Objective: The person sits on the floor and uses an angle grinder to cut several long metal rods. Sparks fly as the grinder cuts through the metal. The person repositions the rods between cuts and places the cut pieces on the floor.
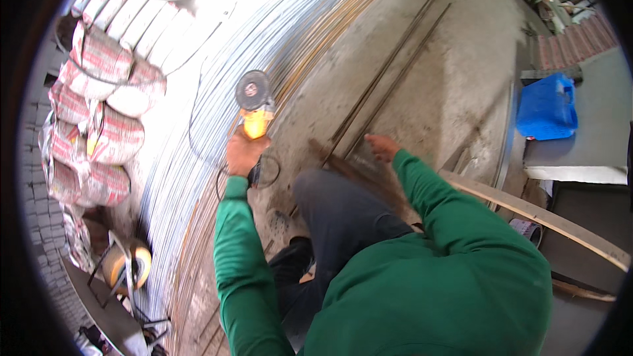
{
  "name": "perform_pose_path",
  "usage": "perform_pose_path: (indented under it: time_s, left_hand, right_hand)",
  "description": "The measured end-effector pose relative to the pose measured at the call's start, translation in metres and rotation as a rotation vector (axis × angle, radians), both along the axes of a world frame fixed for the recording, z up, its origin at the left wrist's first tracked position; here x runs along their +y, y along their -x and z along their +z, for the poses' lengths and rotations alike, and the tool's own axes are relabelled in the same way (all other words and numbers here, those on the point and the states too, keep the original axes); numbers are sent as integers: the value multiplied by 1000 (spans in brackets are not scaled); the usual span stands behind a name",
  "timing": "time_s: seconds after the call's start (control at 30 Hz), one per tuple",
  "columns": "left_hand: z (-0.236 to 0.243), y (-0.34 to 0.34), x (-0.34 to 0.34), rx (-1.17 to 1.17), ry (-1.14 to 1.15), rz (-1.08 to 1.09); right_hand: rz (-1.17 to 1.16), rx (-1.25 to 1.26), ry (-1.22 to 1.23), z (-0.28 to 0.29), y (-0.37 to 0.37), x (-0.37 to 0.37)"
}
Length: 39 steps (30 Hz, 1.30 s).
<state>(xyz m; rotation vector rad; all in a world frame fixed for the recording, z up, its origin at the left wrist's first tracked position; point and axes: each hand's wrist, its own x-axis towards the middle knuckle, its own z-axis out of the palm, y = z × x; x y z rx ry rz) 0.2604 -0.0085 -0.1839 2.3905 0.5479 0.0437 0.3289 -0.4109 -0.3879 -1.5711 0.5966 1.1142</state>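
My left hand [245,153] grips a yellow angle grinder [256,118] with a dark disc [251,89], held over bundled steel rods [310,39]; a dark cord loops beside my wrist. My right hand [384,148] has curled fingers right beside one of the long thin rods [412,59] lying on the concrete floor [461,72]; whether it holds that rod I cannot make out. A dark bar [349,171] lies below that hand, partly hidden by my bent leg.
Several stacked sacks [99,132] sit at left, above a wheel with a metal frame [135,265]. At right are a blue jerrycan [546,105] on a ledge [573,155], a long wooden plank [541,214], corrugated reddish pieces [573,43] and clutter.
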Motion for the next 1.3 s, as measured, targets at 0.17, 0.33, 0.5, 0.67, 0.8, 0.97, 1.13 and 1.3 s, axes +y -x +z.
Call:
perform_pose_path:
  time_s: [0.17,0.33,0.5,0.67,0.8,0.97,1.13,1.3]
  left_hand:
    - [80,-25,-39,-173,420,37]
    - [86,-41,-55,-230,588,-59]
    - [103,-45,-72,-157,570,-130]
    - [108,-44,-76,-170,365,-234]
    - [127,-42,-101,-202,158,-289]
    - [152,-34,-111,-247,63,-382]
    - [165,-30,-121,-361,-83,-303]
    - [171,-34,-122,-149,-41,-330]
  right_hand:
    - [4,-316,-345,122,11,84]
    - [36,-440,-703,221,4,152]
    - [-25,-387,-1057,237,-6,180]
    - [-24,-363,-1117,268,-8,182]
    - [-191,-431,-1129,267,-29,176]
    - [-253,-490,-1259,289,-33,171]
    - [-263,-625,-1240,302,-52,164]
    - [-321,-632,-1185,312,-60,159]
